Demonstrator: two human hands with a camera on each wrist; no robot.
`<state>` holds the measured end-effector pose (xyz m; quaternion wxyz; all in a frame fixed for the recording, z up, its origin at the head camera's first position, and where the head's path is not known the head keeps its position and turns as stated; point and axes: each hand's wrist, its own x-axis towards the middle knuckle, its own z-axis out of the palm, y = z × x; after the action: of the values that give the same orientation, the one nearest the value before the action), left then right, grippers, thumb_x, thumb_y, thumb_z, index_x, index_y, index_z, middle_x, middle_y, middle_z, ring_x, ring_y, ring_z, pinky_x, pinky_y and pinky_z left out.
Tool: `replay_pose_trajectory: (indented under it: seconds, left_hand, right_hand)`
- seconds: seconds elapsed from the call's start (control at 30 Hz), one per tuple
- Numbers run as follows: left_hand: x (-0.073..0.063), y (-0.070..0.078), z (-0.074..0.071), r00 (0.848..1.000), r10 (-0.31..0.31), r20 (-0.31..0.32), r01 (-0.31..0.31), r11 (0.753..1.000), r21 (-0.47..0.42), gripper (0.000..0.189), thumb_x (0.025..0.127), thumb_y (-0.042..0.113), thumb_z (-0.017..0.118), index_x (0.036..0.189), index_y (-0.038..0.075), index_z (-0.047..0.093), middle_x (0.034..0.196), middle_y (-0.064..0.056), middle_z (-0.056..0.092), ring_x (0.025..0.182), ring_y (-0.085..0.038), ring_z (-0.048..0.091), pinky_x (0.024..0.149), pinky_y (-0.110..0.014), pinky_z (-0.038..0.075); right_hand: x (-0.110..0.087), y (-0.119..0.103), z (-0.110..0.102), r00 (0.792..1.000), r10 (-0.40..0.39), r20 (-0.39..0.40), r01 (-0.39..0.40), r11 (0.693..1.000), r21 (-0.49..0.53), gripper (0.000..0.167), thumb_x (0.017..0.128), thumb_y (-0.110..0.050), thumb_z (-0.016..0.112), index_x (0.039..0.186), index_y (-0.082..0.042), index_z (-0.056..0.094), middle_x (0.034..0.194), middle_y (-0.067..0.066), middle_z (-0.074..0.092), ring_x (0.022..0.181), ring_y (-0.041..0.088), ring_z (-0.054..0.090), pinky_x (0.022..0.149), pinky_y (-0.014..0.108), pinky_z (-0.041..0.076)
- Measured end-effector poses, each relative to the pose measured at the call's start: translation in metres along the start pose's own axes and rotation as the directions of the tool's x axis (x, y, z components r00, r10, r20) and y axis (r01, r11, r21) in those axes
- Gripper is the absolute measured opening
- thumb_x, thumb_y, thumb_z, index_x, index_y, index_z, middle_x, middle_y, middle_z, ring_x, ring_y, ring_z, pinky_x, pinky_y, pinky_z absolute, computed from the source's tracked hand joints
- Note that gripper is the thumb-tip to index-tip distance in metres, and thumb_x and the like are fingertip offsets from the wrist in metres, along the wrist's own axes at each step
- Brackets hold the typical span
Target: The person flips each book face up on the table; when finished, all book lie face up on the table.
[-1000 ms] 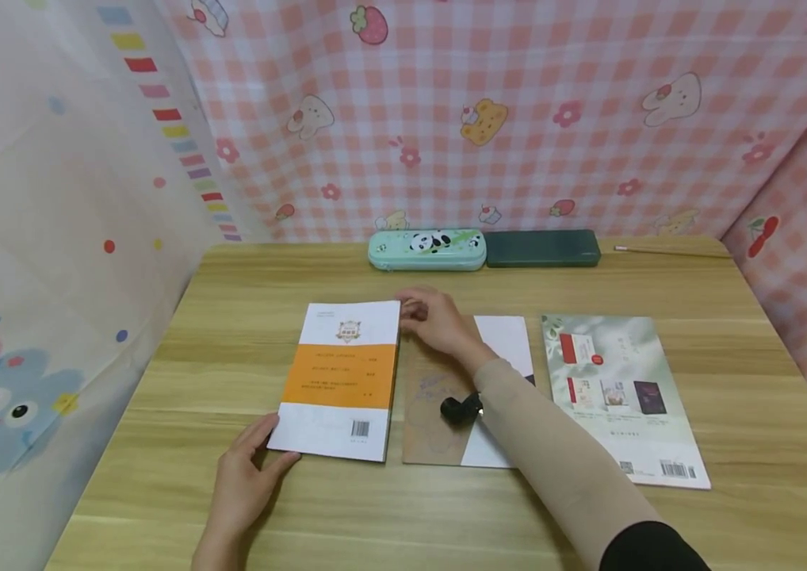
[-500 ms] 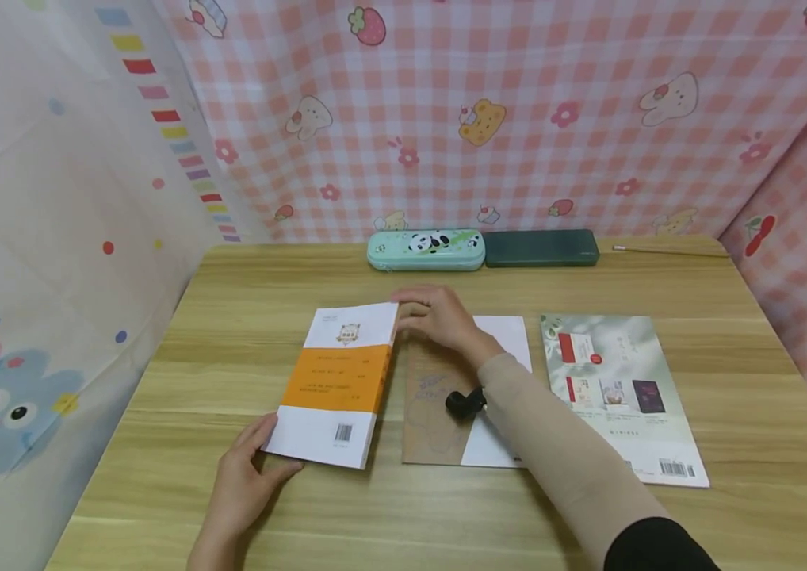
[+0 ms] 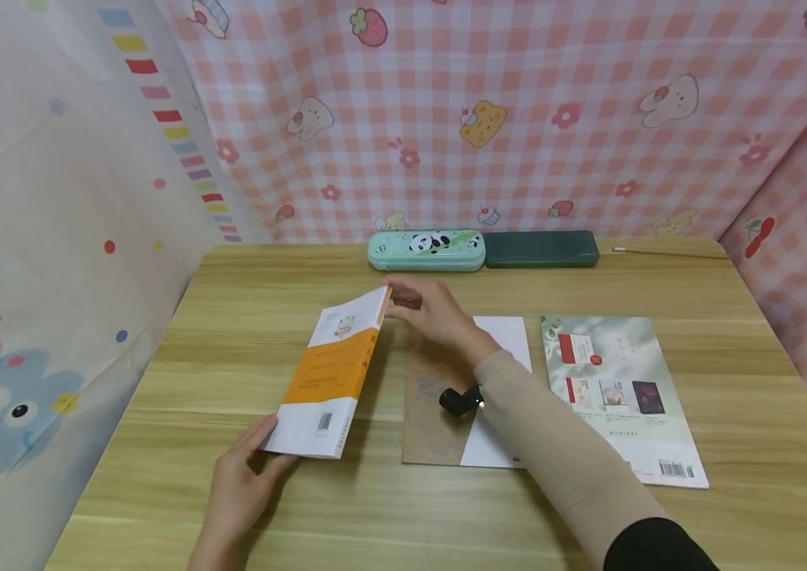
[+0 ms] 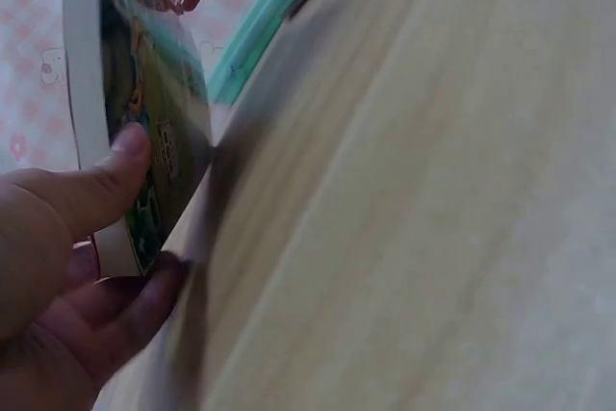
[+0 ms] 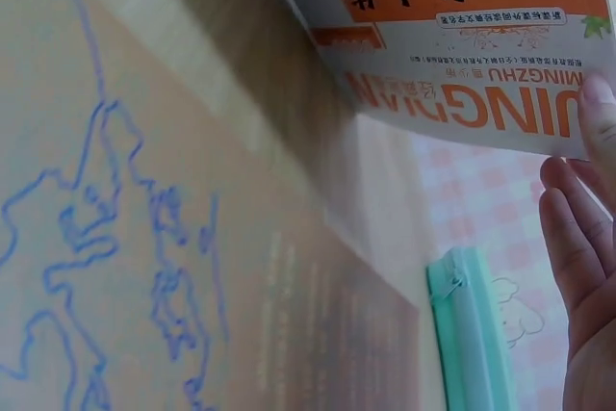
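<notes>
The orange and white paperback book [image 3: 328,373] was tipped more than half a second before. Its right side had gone up higher, so the back cover looked thinner, and the right hand [image 3: 439,313] had come up a little with it. The left hand [image 3: 242,468] had stayed almost in the same spot.

The book was slanted over the left part of the wooden table [image 3: 139,444], with its left side low and its right side up. The back cover was white with a big orange stripe and a barcode. Words showed on the spine. Underneath, the front cover had big orange letters.

The left hand held the near left corner, with its thumb on the underside. The right hand pinched the far right corner, and its arm reached over the brown and white booklet [image 3: 432,436]. The panda pencil case [image 3: 426,251] lay behind. I could not tell if the book's low edge touched the table.
</notes>
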<state>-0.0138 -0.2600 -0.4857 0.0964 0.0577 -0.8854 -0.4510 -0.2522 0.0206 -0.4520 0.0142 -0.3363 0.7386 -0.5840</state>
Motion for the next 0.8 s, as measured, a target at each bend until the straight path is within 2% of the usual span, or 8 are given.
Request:
replay_pose_trajectory:
  seconds: [0.13, 0.23, 0.3, 0.47, 0.6, 0.67, 0.73, 0.8]
  left_hand:
    - [-0.001, 0.006, -0.002, 0.999, 0.003, -0.036, -0.008, 0.990, -0.142, 0.058, 0.079, -0.019, 0.075, 0.133, -0.016, 0.055, 0.138, -0.033, 0.054, 0.118, -0.015, 0.060, 0.088, -0.014, 0.052]
    - [-0.003, 0.009, -0.004, 0.996, 0.043, -0.083, -0.055, 0.987, -0.150, 0.053, 0.077, -0.022, 0.074, 0.127, -0.018, 0.059, 0.133, -0.035, 0.057, 0.110, 0.004, 0.058, 0.086, -0.015, 0.053]
    - [-0.004, 0.011, -0.005, 0.991, 0.078, -0.113, -0.094, 0.985, -0.145, 0.050, 0.075, -0.025, 0.074, 0.123, -0.018, 0.061, 0.130, -0.034, 0.060, 0.108, 0.010, 0.056, 0.086, -0.015, 0.053]
    - [-0.004, 0.012, -0.007, 0.972, 0.167, -0.164, -0.192, 0.970, -0.151, 0.047, 0.073, -0.030, 0.070, 0.118, -0.017, 0.065, 0.126, -0.031, 0.063, 0.113, 0.008, 0.057, 0.088, -0.017, 0.053]
    - [-0.004, 0.015, -0.010, 0.943, 0.262, -0.206, -0.295, 0.944, -0.149, 0.046, 0.074, -0.032, 0.068, 0.117, -0.015, 0.068, 0.122, -0.032, 0.064, 0.113, 0.004, 0.060, 0.087, -0.018, 0.054]
    - [-0.004, 0.016, -0.011, 0.926, 0.303, -0.225, -0.337, 0.932, -0.134, 0.045, 0.075, -0.031, 0.068, 0.116, -0.013, 0.069, 0.120, -0.032, 0.065, 0.112, 0.003, 0.062, 0.085, -0.017, 0.054]
    - [-0.004, 0.017, -0.012, 0.917, 0.315, -0.243, -0.352, 0.927, -0.126, 0.043, 0.075, -0.030, 0.069, 0.115, -0.013, 0.070, 0.119, -0.024, 0.068, 0.108, 0.004, 0.063, 0.083, -0.015, 0.054]
    - [-0.004, 0.017, -0.012, 0.909, 0.324, -0.262, -0.357, 0.930, -0.089, 0.041, 0.073, -0.028, 0.072, 0.111, -0.013, 0.071, 0.118, -0.012, 0.070, 0.108, 0.005, 0.064, 0.086, -0.015, 0.053]
  right_hand:
    - [0.002, -0.009, 0.000, 0.999, 0.045, -0.023, -0.044, 0.999, 0.030, 0.040, 0.087, -0.002, 0.077, 0.125, 0.001, 0.067, 0.120, 0.018, 0.071, 0.110, 0.029, 0.070, 0.094, 0.033, 0.058]
    - [0.004, -0.015, -0.001, 0.997, 0.060, -0.042, -0.058, 0.997, 0.040, 0.045, 0.086, -0.001, 0.077, 0.130, 0.000, 0.066, 0.119, 0.018, 0.071, 0.110, 0.028, 0.070, 0.092, 0.030, 0.058]
    - [0.004, -0.018, -0.001, 0.997, 0.053, -0.057, -0.051, 0.998, 0.042, 0.049, 0.086, 0.000, 0.078, 0.133, 0.001, 0.064, 0.118, 0.018, 0.072, 0.109, 0.028, 0.070, 0.090, 0.028, 0.058]
    - [0.008, -0.027, -0.002, 0.993, 0.059, -0.104, -0.053, 0.997, 0.062, 0.042, 0.087, -0.001, 0.077, 0.128, 0.000, 0.068, 0.115, 0.016, 0.073, 0.104, 0.025, 0.072, 0.089, 0.028, 0.059]
    - [0.011, -0.035, -0.005, 0.988, 0.069, -0.137, -0.060, 0.996, 0.069, 0.032, 0.090, -0.005, 0.075, 0.121, -0.004, 0.072, 0.111, 0.012, 0.075, 0.098, 0.020, 0.073, 0.085, 0.030, 0.060]
    - [0.014, -0.039, -0.007, 0.988, 0.049, -0.147, -0.043, 0.998, 0.044, 0.029, 0.091, -0.006, 0.075, 0.120, -0.004, 0.073, 0.109, 0.011, 0.075, 0.095, 0.018, 0.073, 0.082, 0.030, 0.061]
    - [0.016, -0.043, -0.009, 0.988, 0.021, -0.153, -0.020, 1.000, 0.008, 0.028, 0.091, -0.008, 0.075, 0.119, -0.004, 0.073, 0.106, 0.010, 0.076, 0.091, 0.017, 0.072, 0.079, 0.030, 0.061]
    - [0.019, -0.047, -0.010, 0.988, -0.014, -0.151, 0.009, 0.999, -0.030, 0.028, 0.092, -0.009, 0.074, 0.119, -0.004, 0.073, 0.106, 0.010, 0.076, 0.090, 0.017, 0.071, 0.078, 0.030, 0.060]
